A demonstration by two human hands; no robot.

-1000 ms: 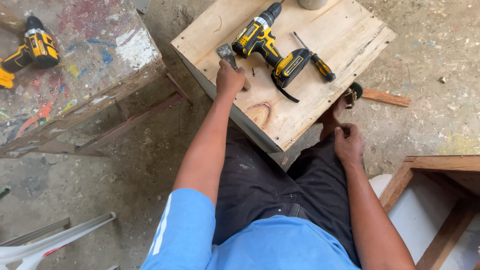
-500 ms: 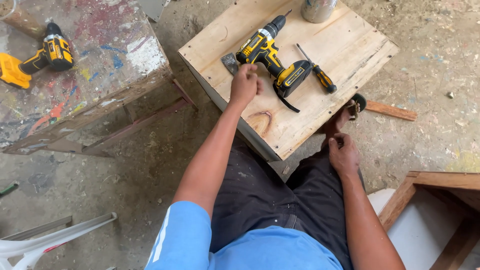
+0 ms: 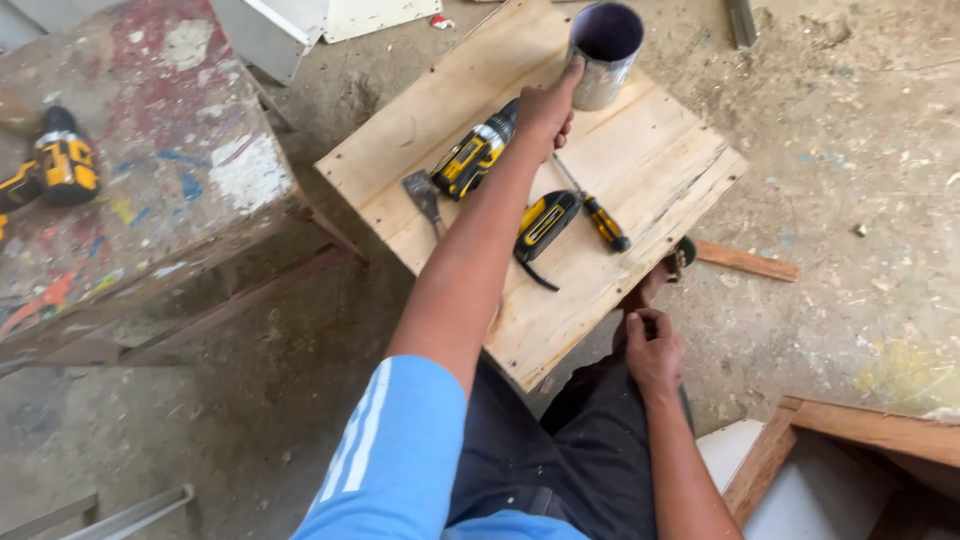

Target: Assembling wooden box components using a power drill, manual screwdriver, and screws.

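Note:
My left hand (image 3: pixel 545 108) reaches out over a pale wooden board (image 3: pixel 660 170), its fingertips touching the rim of a metal can (image 3: pixel 603 52) at the board's far side; it holds nothing. Under my forearm lies a yellow and black cordless drill (image 3: pixel 470 160). A screwdriver (image 3: pixel 595 212) with a yellow and black handle lies to the right of the drill, a small putty knife (image 3: pixel 422 195) to its left. My right hand (image 3: pixel 652 350) rests curled on my knee, below the board's near edge.
A paint-stained bench (image 3: pixel 150 200) at the left carries a second yellow drill (image 3: pixel 62 160). A loose wooden strip (image 3: pixel 745 262) lies on the dirt floor at the right. A wooden frame (image 3: pixel 860 430) stands at the lower right.
My left hand has moved from the putty knife by the drill, across the board, to the can. The view has shifted and come closer. My right hand has stayed on my knee.

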